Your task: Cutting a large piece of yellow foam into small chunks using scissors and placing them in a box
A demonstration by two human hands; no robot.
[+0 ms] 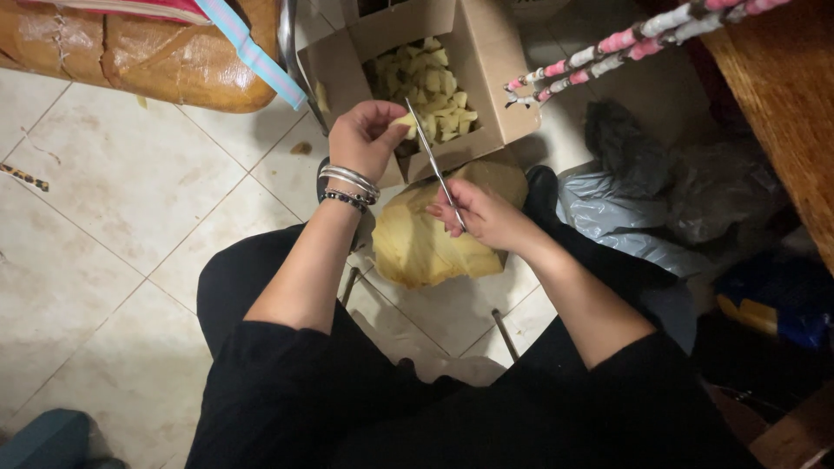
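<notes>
From where I watch, my left hand (365, 135) sits at about 12 o'clock from my lap, its grip closed around a small pale yellow foam piece (405, 127), pinched between thumb and fingertips so the end sticks out toward the blades. My right hand (485, 213), at roughly 2 o'clock, has its grip wrapped round the handles of a pair of scissors (432, 156); the long blades angle up and leftward to meet the piece, and I cannot tell how far apart they stand.

The piece is held right over the open cardboard box (486, 52), which I judge is so that cut bits drop straight in with the heap of yellow foam cubes (430, 87) already there. Just below the hands, on the tiled floor (130, 191) between my knees, lies a larger yellow foam slab (426, 247), near enough to pull from. Silver and dark bracelets (349, 187) ring the left wrist. Grey plastic bags (625, 217) lie crumpled at 3 o'clock.
</notes>
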